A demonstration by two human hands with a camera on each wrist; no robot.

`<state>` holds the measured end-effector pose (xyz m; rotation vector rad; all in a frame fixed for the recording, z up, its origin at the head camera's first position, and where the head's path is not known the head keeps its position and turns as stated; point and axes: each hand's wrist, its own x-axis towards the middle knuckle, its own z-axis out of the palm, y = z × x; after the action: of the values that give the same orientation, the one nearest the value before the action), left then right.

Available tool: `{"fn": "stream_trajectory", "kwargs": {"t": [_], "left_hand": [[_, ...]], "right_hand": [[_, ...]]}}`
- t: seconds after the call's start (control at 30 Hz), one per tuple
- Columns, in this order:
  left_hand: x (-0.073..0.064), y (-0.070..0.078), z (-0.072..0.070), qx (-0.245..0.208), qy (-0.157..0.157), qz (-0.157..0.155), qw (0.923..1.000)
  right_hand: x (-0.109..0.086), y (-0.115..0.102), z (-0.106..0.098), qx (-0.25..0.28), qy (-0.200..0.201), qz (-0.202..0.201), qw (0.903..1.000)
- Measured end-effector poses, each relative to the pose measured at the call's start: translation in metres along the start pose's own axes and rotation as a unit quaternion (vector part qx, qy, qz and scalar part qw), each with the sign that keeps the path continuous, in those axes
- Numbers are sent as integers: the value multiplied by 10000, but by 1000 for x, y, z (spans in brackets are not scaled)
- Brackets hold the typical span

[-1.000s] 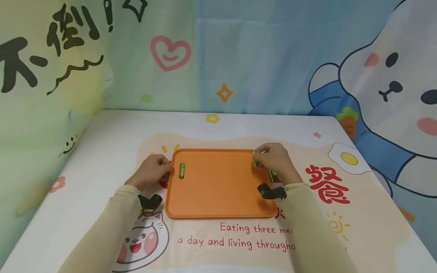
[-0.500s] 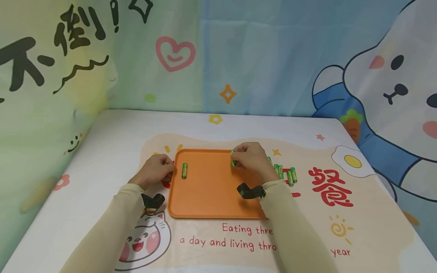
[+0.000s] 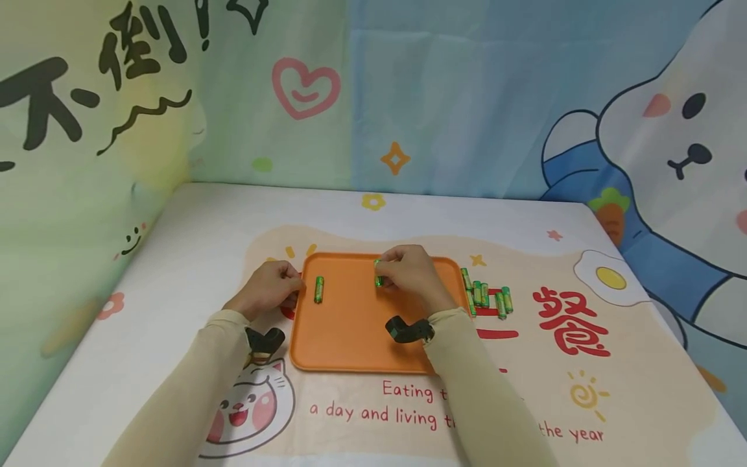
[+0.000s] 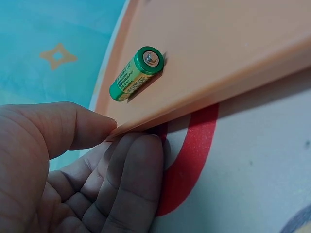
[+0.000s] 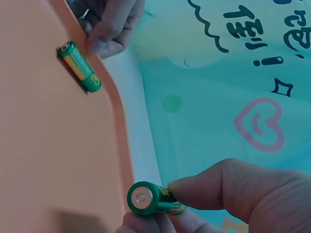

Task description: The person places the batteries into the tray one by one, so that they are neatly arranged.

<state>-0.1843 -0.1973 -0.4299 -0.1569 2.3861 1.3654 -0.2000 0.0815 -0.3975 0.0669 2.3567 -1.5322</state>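
Note:
My left hand pinches the left rim of the orange tray, thumb on top and fingers beneath, as the left wrist view shows. Just inside that rim lies a green battery, flat on the tray. My right hand is over the tray's back middle, pinching a second battery between thumb and fingers. Its flat end faces the right wrist camera. In the head view the fingers cover part of this held battery.
Several more green batteries lie on the printed tablecloth just right of the tray. A patterned backdrop rises behind the table's far edge.
My right hand has carried its battery leftward from the tray's right edge to its back middle, uncovering the batteries on the right. My left hand keeps its place at the rim.

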Motion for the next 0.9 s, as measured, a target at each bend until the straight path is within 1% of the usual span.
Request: {"fn": "stream_trajectory", "kwargs": {"t": [0.43, 0.7, 0.9], "left_hand": [[-1, 0, 0, 4, -20, 77, 10000], [0, 0, 1, -89, 21, 18, 10000], [-1, -1, 1, -196, 23, 56, 9998]], "right_hand": [[6, -7, 24, -18, -32, 0, 10000], [6, -13, 36, 40, -46, -18, 10000], [7, -14, 44, 55, -50, -39, 10000]]}}
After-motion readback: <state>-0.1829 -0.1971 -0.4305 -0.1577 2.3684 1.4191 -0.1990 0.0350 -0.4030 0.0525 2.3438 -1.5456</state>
